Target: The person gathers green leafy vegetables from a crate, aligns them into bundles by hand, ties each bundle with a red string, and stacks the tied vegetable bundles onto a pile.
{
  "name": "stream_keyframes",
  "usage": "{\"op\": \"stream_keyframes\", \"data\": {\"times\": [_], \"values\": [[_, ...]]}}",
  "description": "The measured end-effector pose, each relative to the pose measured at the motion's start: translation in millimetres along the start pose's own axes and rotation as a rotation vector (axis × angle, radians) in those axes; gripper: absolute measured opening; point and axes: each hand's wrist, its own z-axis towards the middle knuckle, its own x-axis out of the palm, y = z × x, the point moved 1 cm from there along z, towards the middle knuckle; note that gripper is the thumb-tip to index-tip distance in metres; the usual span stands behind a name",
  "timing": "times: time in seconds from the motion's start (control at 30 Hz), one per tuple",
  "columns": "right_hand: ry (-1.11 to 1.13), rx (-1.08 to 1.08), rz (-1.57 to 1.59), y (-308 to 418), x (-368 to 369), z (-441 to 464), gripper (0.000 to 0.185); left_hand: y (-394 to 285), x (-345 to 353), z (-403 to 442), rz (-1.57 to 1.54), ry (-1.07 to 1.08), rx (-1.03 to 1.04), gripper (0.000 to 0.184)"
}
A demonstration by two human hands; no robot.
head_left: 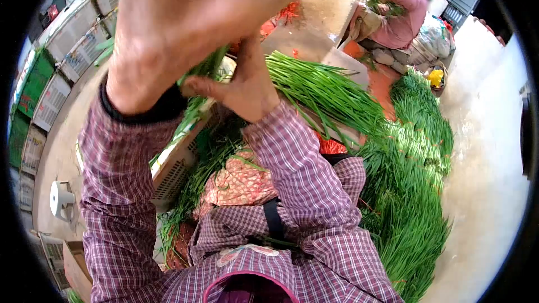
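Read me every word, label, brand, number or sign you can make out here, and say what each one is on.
No text can be read in this view.
White crates stacked at the left: too small and blurred to tell whether they carry any marks.
Plastic bags by the other person: any print is too blurred to read.
Green stalks near the hands: no label shows.
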Motion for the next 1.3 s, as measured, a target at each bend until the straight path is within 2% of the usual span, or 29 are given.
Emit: {"op": "stream_keyframes", "data": {"times": [0.03,0.13,0.17,0.23,0.27,0.33,0.37,0.47,0.53,0.6,0.67,0.77,0.87,0.9,0.93,1.0,1.07,1.13,1.17,1.27,1.3], "values": [[-0.092,-0.106,-0.014,-2.5,-4.6,12.6,0.133,-1.6,7.7,10.7,-0.114,-0.029,-0.027,0.040],[-0.262,-0.391,0.005,40.5,-57.7,38.4,0.103,-2.7,37.8,38.8,-0.511,-0.082,-0.120,0.041],[-0.326,-0.525,-0.090,51.5,-75.1,48.7,0.095,-0.2,50.2,47.7,-0.659,-0.094,-0.150,0.041],[-0.383,-0.578,-0.349,75.4,-120.6,45.8,0.092,6.2,80.1,58.9,-0.941,-0.129,-0.207,0.042],[-0.376,-0.498,-0.512,92.7,-149.6,29.9,0.097,11.0,95.7,62.4,-1.061,-0.145,-0.232,0.043],[-0.357,-0.672,-1.539,116.3,-189.8,18.8,0.090,23.8,127.6,64.1,-1.262,-0.193,-0.283,0.044],[-0.320,-0.706,-1.513,111.7,-210.0,18.0,0.089,32.2,143.5,60.0,-1.338,-0.219,-0.321,0.044],[-0.173,-0.540,-1.728,80.6,-240.5,-10.8,0.089,66.6,189.6,27.3,-1.474,-0.318,-0.461,0.046],[-0.074,-0.280,-1.718,44.5,-248.1,-32.4,0.087,94.6,216.8,-12.2,-1.524,-0.418,-0.580,0.055],[0.046,-0.042,-1.602,-3.2,-251.9,-52.3,0.085,138.2,236.9,-58.0,-1.479,-0.453,-0.744,0.063],[0.157,0.126,-1.486,-55.4,-247.2,-67.3,0.084,174.2,243.7,-98.6,-1.391,-0.519,-0.924,0.059],[0.262,0.280,-1.414,-108.4,-238.3,-69.9,0.087,224.7,245.6,-141.7,-1.327,-0.615,-1.079,0.055],[0.405,0.401,-1.366,-120.1,-235.3,-57.8,0.086,247.0,239.9,-155.8,-1.386,-0.616,-1.083,0.050],[0.409,0.411,-1.361,-122.5,-236.9,-56.9,0.086,246.5,235.9,-157.1,-1.385,-0.624,-1.173,0.049],[0.443,0.450,-1.321,-124.8,-239.1,-56.2,0.086,250.2,232.2,-158.7,-1.425,-0.572,-1.158,0.048],[0.469,0.493,-1.283,-127.3,-241.2,-54.4,0.086,252.6,211.0,-153.4,-1.433,-0.571,-1.129,0.058],[0.476,0.488,-1.266,-128.6,-239.4,-55.7,0.084,305.8,186.2,-161.1,-1.150,-0.550,-1.106,0.068],[0.476,0.472,-1.282,-131.7,-238.4,-56.3,0.084,284.0,150.4,-124.5,-0.682,-0.322,-0.853,0.077],[0.479,0.483,-1.265,-133.0,-237.7,-54.9,0.084,262.0,145.2,-105.6,-0.541,-0.196,-0.767,0.080],[0.494,0.500,-1.250,-133.6,-236.1,-48.5,0.086,232.5,157.8,-81.5,0.071,0.543,-0.258,0.102],[0.503,0.510,-1.255,-132.2,-236.4,-47.6,0.088,222.0,176.0,-82.6,0.199,0.699,-0.153,0.110]]}}
